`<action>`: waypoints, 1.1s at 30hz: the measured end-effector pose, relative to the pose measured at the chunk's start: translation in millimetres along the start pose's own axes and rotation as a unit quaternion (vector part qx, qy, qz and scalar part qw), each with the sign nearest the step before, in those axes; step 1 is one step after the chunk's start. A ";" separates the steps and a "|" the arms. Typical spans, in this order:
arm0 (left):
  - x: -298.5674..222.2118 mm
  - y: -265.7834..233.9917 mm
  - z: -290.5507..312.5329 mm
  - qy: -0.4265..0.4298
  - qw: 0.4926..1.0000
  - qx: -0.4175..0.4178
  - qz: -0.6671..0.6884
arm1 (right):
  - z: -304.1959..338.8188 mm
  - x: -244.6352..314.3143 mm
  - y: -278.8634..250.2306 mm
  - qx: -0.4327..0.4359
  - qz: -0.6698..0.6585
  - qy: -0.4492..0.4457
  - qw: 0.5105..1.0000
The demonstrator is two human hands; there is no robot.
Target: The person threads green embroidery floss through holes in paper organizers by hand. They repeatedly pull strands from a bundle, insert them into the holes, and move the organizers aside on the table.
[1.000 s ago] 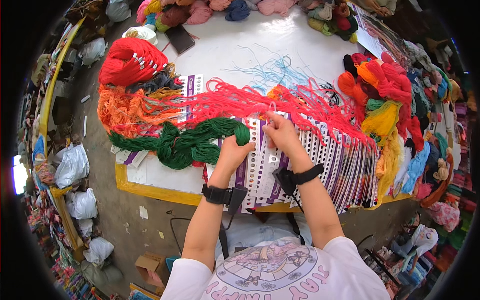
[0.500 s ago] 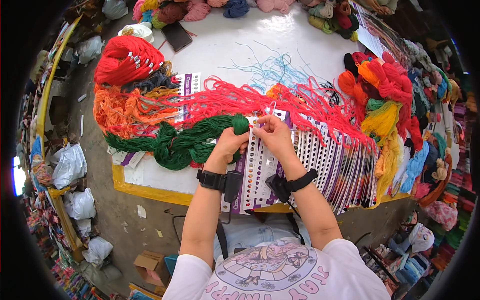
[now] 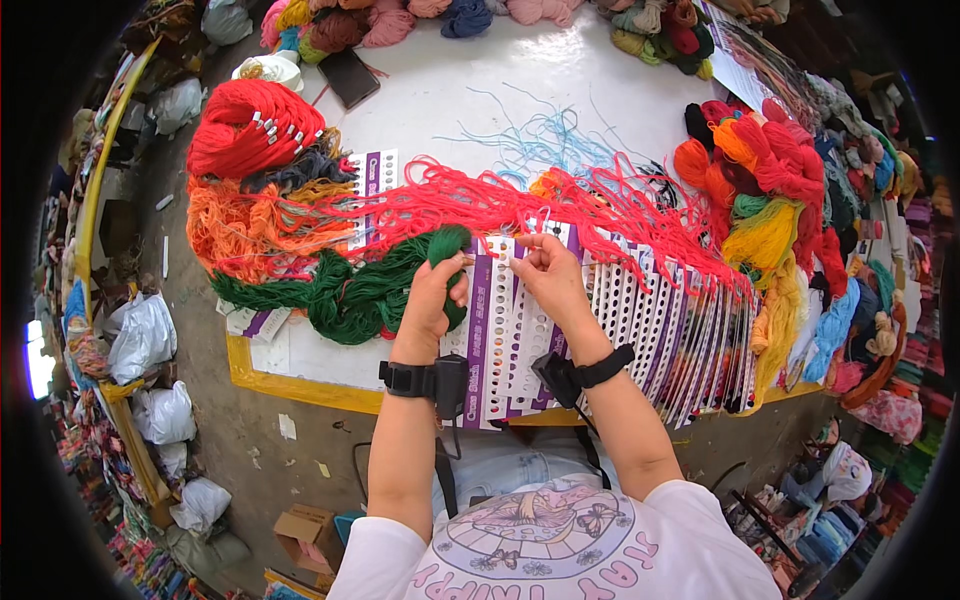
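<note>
My left hand [image 3: 438, 298] is closed around the end of a dark green skein of thread [image 3: 355, 285], whose bulk trails leftward over the table. Just right of it lies a white thread card [image 3: 497, 340] with a purple printed strip and a row of punched holes. My right hand [image 3: 550, 280] is over the card's upper part, thumb and forefinger pinched together; what they hold is too small to make out. Long pinkish-red strands [image 3: 470, 195] stretch across the table just beyond both hands. More punched cards [image 3: 650, 325] overlap in a fan to the right.
A big red yarn bundle [image 3: 245, 130] and orange threads [image 3: 240, 225] sit at the left. Loose light-blue strands [image 3: 555, 140] lie farther back, with a dark phone [image 3: 349, 78] at the back left. Mixed skeins [image 3: 765, 220] heap at the right. Yellow tape [image 3: 300, 392] lines the table's near edge.
My left hand has drawn back leftward from the card with the green skein, uncovering more of the purple strip. My right hand has stayed nearly in place at the card's top.
</note>
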State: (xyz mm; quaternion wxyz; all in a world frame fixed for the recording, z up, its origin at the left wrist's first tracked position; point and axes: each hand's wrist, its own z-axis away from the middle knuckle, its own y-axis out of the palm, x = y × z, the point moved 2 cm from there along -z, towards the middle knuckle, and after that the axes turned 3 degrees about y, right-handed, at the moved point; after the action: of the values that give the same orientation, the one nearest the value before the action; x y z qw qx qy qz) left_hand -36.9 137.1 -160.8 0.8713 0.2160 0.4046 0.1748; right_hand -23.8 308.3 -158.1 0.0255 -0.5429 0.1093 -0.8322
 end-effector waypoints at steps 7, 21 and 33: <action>-9.4 11.1 6.3 0.020 0.995 0.088 0.045 | 4.2 2.5 0.5 -0.011 0.021 -0.002 1.000; -126.8 -112.7 6.8 0.159 0.955 -0.249 0.026 | 17.3 3.8 10.5 -0.090 0.195 -0.135 0.967; -158.5 -100.7 40.4 0.186 0.980 0.006 0.068 | 24.6 15.5 18.9 -0.041 0.334 -0.128 0.933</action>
State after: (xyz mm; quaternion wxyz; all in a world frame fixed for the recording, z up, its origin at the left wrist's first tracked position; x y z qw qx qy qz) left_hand -89.2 -33.5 -89.8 0.7657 0.2117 0.5447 0.2688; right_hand -9.1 283.6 -138.7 0.2936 -0.5778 0.3140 -0.6938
